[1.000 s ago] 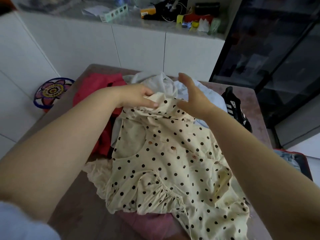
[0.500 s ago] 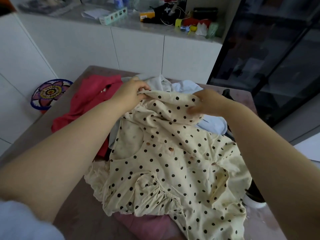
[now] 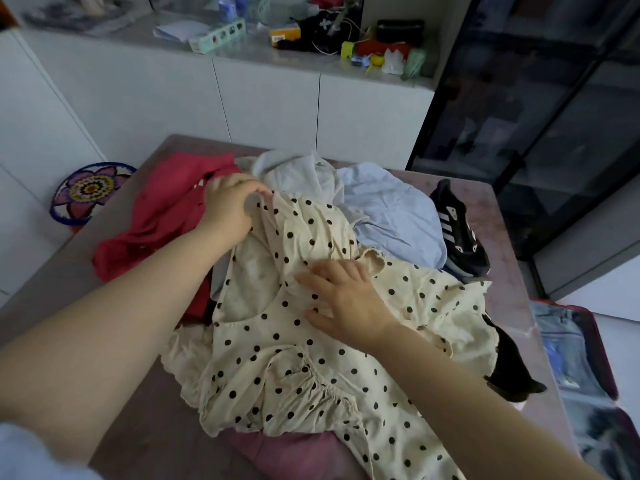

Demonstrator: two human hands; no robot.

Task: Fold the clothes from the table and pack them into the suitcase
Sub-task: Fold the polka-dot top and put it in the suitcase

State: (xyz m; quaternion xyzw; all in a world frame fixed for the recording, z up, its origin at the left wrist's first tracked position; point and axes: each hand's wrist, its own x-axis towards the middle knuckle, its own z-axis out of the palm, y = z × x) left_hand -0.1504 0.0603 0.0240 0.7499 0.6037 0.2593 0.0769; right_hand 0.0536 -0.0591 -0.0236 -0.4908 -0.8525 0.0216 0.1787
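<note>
Head view: a cream polka-dot top point(image 3: 294, 368) lies spread and rumpled on top of a heap of clothes on the brown table point(image 3: 138, 427), its scooped neckline facing up.

The left hand point(image 3: 230, 206) is at the top's far upper corner, its fingers curled round a bunch of the cloth at that edge. The right hand point(image 3: 346, 299) lies flat on the middle of the top, just right of the neckline. Its fingers are straight and spread, pressing the cloth and grasping nothing.

A red garment point(image 3: 162, 216) lies under and left of the left hand, and a pale blue garment point(image 3: 394, 209) lies beyond the right hand. A black striped sneaker point(image 3: 457, 230) sits beside the pale blue garment, and a pink garment point(image 3: 294, 452) shows under the top's near hem.

The open suitcase point(image 3: 604, 362) lies on the floor to the right of the table, apart from both hands.
</note>
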